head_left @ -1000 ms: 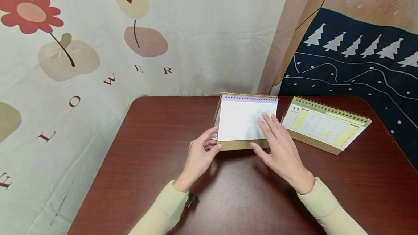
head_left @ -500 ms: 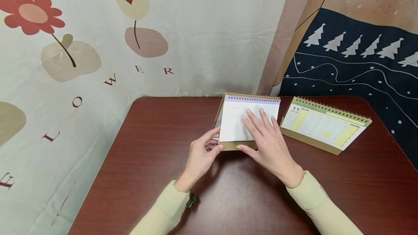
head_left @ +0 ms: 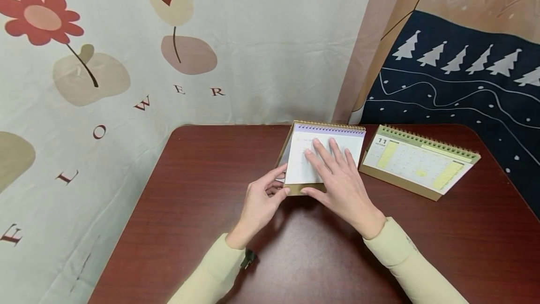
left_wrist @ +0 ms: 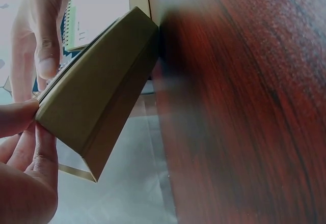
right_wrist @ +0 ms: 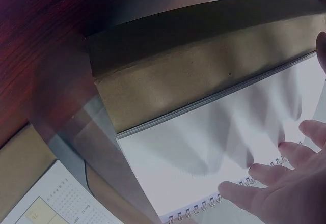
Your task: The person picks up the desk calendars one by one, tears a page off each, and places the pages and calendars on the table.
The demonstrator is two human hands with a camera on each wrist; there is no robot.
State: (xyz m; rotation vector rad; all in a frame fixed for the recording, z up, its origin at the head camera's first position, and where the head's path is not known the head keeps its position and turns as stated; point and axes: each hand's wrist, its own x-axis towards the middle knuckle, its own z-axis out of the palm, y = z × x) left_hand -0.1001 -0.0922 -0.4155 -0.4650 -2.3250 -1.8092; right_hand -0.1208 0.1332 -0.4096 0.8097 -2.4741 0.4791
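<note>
A brown-backed desk calendar (head_left: 354,147) with a purple top strip and a white page stands at the far middle of the table. My left hand (head_left: 273,187) pinches its lower left corner between thumb and fingers; the left wrist view shows that corner of the cardboard base (left_wrist: 97,112) held by my fingertips (left_wrist: 35,142). With fingers straight, my right hand (head_left: 331,161) lies flat on the white page, its thumb at the bottom edge. In the right wrist view my straight fingers (right_wrist: 275,180) rest on the page (right_wrist: 204,142) near the spiral binding.
A second desk calendar (head_left: 417,163), green and yellow and marked 11, stands just right of the first; its corner (right_wrist: 46,201) shows in the right wrist view. The dark red table (head_left: 202,210) meets a flower-print cloth (head_left: 126,60) behind and left, and a tree-print cloth (head_left: 455,79) at the right.
My right hand has slid left and up across the white page, from its right part to its middle. The left hand has kept its pinch on the corner.
</note>
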